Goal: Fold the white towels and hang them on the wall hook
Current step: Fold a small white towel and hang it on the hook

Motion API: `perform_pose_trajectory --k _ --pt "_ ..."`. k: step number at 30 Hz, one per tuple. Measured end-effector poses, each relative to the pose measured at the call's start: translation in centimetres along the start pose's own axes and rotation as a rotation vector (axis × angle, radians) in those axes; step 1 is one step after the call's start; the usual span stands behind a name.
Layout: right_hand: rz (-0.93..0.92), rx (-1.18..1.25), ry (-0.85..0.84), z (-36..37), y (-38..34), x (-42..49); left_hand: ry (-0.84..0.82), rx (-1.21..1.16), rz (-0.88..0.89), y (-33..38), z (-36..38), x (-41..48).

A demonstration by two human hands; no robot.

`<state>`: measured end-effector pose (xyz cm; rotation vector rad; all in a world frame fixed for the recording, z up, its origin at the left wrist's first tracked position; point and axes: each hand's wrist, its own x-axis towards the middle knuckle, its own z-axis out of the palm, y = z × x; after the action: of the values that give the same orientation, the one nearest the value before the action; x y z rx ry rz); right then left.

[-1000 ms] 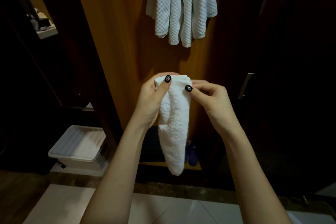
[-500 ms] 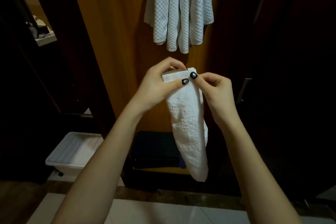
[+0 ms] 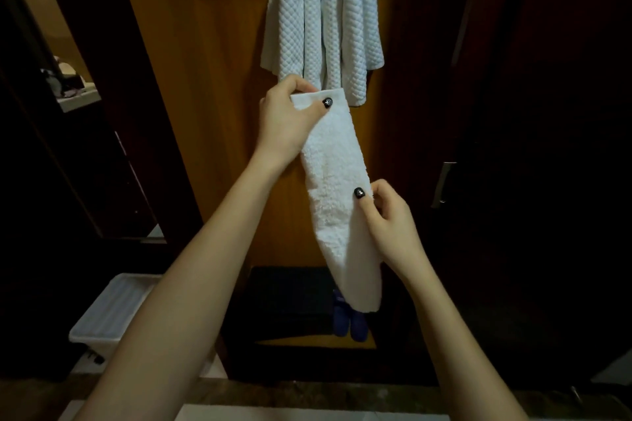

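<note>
Your left hand [image 3: 287, 120] pinches the top corner of the white towel [image 3: 337, 188]: the thumb lies across the front face and the fingers [image 3: 297, 84] curl over the upper edge behind it. Your right hand [image 3: 393, 225] pinches the towel's right edge about halfway down, thumb on the front and the remaining fingers curled behind the cloth. The towel is folded lengthwise into one long, narrow strip of fluffy terry pile. It is held in the air and slants from upper left to lower right, with its lower end hanging free and cut off square. Its top edge sits just in front of the bottom ends of the quilted white towels [image 3: 325, 20], which hang in several vertical folds against the wooden wall panel [image 3: 212, 113]. Below the strip's free end, a pair of dark blue items [image 3: 352, 321] stands at floor level. A white plastic bin [image 3: 113, 311] sits at lower left, and a metal door handle [image 3: 443, 184] shows at right.
</note>
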<state>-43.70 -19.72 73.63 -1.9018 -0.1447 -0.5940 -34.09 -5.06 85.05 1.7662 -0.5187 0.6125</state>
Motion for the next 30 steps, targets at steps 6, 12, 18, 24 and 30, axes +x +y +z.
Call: perform_pose_trajectory --k 6,12,18,24,30 --pt "0.019 0.022 -0.065 -0.3 0.4 -0.1 0.019 -0.047 -0.051 -0.3 0.2 0.8" --pt "0.071 0.087 -0.142 -0.4 2.0 -1.6 0.121 -0.052 -0.076 1.0 0.6 2.7" --pt "0.119 0.058 -0.117 -0.6 2.9 -3.0 0.148 -0.088 -0.125 1.4 1.4 4.5" --pt "0.058 0.004 0.155 -2.0 3.7 -3.9 0.159 -0.193 -0.199 -0.3 2.3 5.2" --pt "0.018 -0.27 0.314 -4.0 5.4 -3.5 0.15 -0.366 -0.23 -0.6 3.4 4.8"
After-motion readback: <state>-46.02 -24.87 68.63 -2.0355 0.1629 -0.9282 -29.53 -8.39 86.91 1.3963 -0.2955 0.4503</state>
